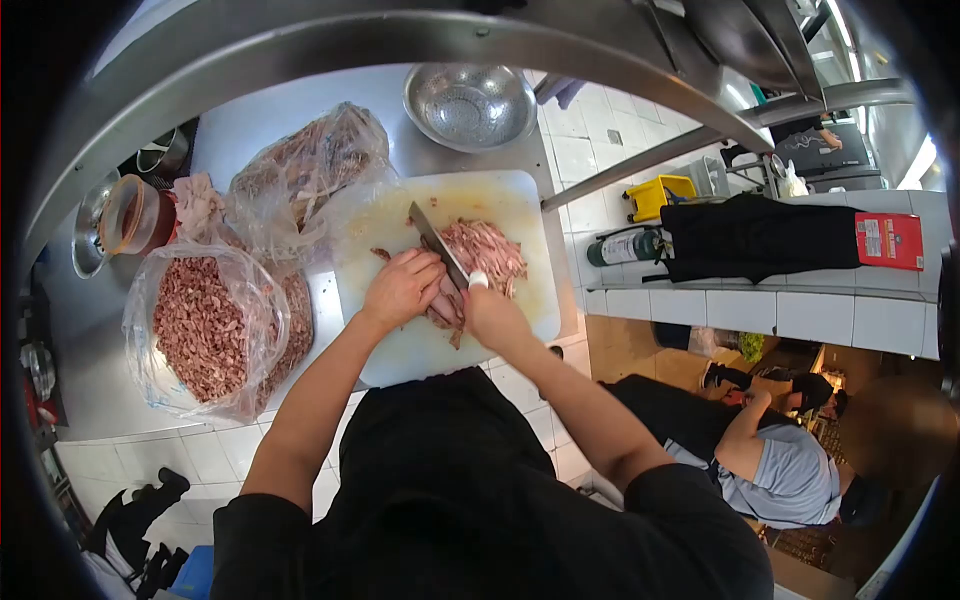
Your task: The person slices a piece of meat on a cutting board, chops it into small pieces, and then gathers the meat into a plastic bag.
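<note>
Nearest the camera, a black shirt fills the bottom of the view and hides the near edge of the counter (95,375). Both forearms reach forward from it to a white cutting board (400,350). The left hand (402,287) presses down with its grip curled over a strip of meat (447,308), which is mostly covered by the two hands. The right hand (495,318) has its grip closed round the pale handle of a knife (438,243); only the handle's end shows, and the blade slants away toward the far left, touching the meat just beside the left knuckles. Beyond the blade lies a pile of cut meat (490,250) on the board.

To the left of the board stands an open clear bag of chopped pieces (205,325), and behind it a second clear bag (300,170) whose contents are blurred by the wrinkled plastic. Farther left, a tub (135,215) is partly cut off by the dark lens edge. At the far end of the counter sits a metal bowl (470,105). Down on the right, a co-worker (780,470) crouches on the floor, their hands hard to make out.
</note>
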Demonstrator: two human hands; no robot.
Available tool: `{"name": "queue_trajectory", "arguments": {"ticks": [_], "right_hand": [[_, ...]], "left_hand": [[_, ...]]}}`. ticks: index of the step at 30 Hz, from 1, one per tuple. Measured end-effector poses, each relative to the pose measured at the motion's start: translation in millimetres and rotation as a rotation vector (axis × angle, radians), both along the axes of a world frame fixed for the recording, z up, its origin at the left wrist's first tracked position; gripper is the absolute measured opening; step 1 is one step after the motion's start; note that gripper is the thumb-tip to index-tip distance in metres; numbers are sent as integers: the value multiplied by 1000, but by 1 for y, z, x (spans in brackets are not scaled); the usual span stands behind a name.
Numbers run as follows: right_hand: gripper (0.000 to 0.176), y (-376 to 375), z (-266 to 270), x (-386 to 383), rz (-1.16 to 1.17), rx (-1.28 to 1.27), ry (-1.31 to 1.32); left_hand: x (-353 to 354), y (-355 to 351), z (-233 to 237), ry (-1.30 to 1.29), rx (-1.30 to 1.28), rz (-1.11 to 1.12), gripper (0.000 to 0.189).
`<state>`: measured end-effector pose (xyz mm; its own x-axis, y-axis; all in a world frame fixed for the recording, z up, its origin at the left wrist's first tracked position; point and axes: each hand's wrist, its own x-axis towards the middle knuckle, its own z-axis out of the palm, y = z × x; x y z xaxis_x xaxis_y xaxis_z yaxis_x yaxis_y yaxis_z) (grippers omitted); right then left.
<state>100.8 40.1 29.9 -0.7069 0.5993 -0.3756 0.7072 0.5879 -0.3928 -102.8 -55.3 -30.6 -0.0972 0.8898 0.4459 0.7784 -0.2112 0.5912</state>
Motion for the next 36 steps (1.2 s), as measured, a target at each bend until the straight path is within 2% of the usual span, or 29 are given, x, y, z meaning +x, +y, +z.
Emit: {"name": "queue_trajectory", "arguments": {"ticks": [3,5,6,7,9,11,13,16,19,22,24,26,29,31,36], "right_hand": [[31,9,27,-6,51,-10,-10],[21,-6,44,-2,34,-23,-159],[25,-13,3,8,61,29,-7],[25,-12,-7,8,68,32,-3],[34,-6,-14,-1,-58,21,109],[34,2,-10,3,-25,28,178],[34,7,13,0,2,37,84],[28,8,39,5,59,25,39],[19,-1,70,10,131,32,-32],[19,-11,64,20,157,10,-67],[21,-6,23,11,152,-4,-17],[22,6,11,4,132,-10,32],[21,26,36,-6,137,-40,100],[21,20,60,4,162,-73,50],[21,10,16,10,141,-101,63]], "left_hand": [[1,-2,-1,20,-13,1,25],[1,-1,-2,41,-19,15,25],[2,-1,-1,27,-9,10,24],[3,-2,-1,16,0,3,24],[3,-2,-2,-10,20,35,23],[9,-4,-2,-39,40,36,23],[9,-7,4,75,105,94,21],[18,-11,9,119,34,169,20],[23,-9,9,49,45,163,16],[22,-11,7,13,-29,152,17],[19,-9,7,30,-15,161,18],[22,-8,7,47,7,156,18],[22,-4,10,53,23,176,17],[26,-8,10,49,21,192,15],[26,-10,7,73,-14,180,17]]}}
